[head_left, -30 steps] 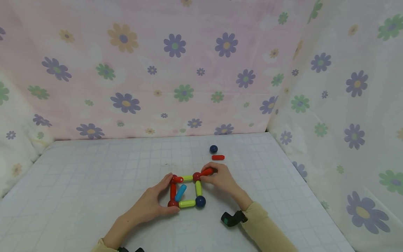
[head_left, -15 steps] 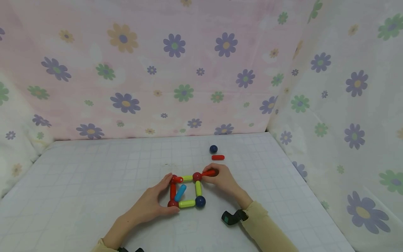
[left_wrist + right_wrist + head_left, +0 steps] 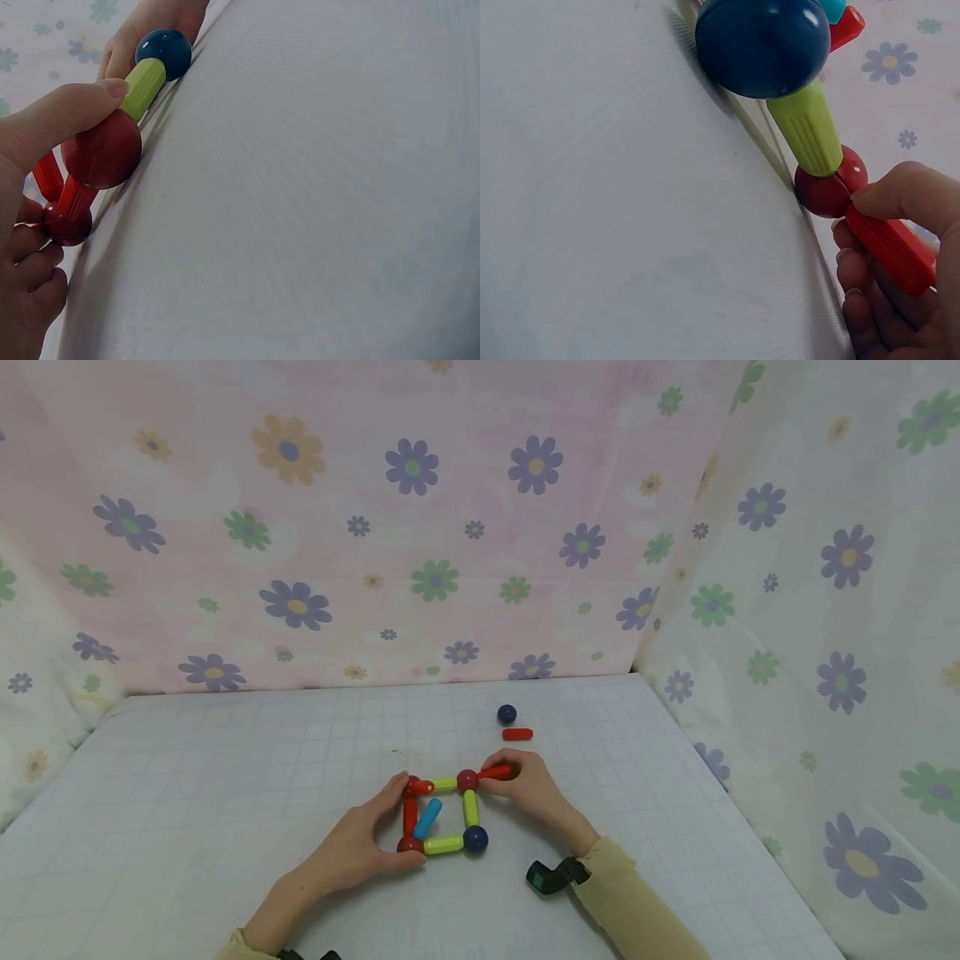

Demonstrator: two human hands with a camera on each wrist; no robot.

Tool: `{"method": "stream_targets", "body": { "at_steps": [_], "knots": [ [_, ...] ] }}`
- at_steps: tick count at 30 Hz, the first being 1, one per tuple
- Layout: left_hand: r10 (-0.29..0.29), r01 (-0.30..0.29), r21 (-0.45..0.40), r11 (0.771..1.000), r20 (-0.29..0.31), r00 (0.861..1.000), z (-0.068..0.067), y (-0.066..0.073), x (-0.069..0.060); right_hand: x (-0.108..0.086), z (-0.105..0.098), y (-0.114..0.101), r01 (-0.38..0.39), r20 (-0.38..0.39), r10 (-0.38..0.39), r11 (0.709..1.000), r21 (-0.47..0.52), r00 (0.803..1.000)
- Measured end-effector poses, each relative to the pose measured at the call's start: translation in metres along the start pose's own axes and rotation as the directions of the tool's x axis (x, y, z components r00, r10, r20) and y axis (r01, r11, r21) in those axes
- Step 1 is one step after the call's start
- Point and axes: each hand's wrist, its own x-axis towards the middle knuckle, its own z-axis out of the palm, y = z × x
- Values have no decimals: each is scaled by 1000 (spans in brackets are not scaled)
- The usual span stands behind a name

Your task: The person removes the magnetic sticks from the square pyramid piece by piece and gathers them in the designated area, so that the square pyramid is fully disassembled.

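Note:
A square frame of toy magnetic rods and balls lies on the table. It has a red rod [image 3: 410,817] at left, yellow-green rods [image 3: 444,845] on the other sides, red balls [image 3: 103,150] at three corners and a navy ball [image 3: 476,839] at the near right. A blue rod [image 3: 427,819] and a short red rod [image 3: 423,787] rise from the left corners. My left hand [image 3: 355,847] holds the frame's left side, thumb at the near ball, fingers by the far one. My right hand [image 3: 529,782] pinches another red rod [image 3: 891,251], its end against the far right red ball [image 3: 831,181].
Behind the right hand lie a loose navy ball [image 3: 507,714] and a loose red rod [image 3: 517,734]. The white gridded table [image 3: 225,777] meets a flowered cloth [image 3: 337,527] at the back and sides.
The red rod in my right hand has tipped to lie flatter, its end staying at the far right ball. My left hand stays on the frame. The head view has shifted slightly.

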Motion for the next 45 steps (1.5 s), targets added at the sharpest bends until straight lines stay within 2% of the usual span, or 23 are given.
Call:
{"method": "stream_targets", "body": {
  "at_steps": [12,19,26,33,41,45],
  "knots": [
    [4,-4,3,1000,-5,1000,-1,0,-1,-1,2,0,4,-18,-4,1000,-13,1000],
    [0,0,2,1000,-3,1000,0,-1,0,1,-1,2,-7,-102,7,1000,-4,995],
    [3,-3,-5,1000,1,1000,0,-1,0,6,-16,5,-57,-155,67,996,66,986],
    [6,-6,-5,1000,5,1000,-1,-1,0,9,-32,8,-83,-243,91,996,44,966],
    [1,-1,1,1000,0,1000,-1,-1,-1,11,-46,17,-56,-263,68,997,56,962],
    [-9,9,10,1000,-1,1000,-1,0,-1,11,-51,23,-71,-264,83,996,55,961]
  ]
}}
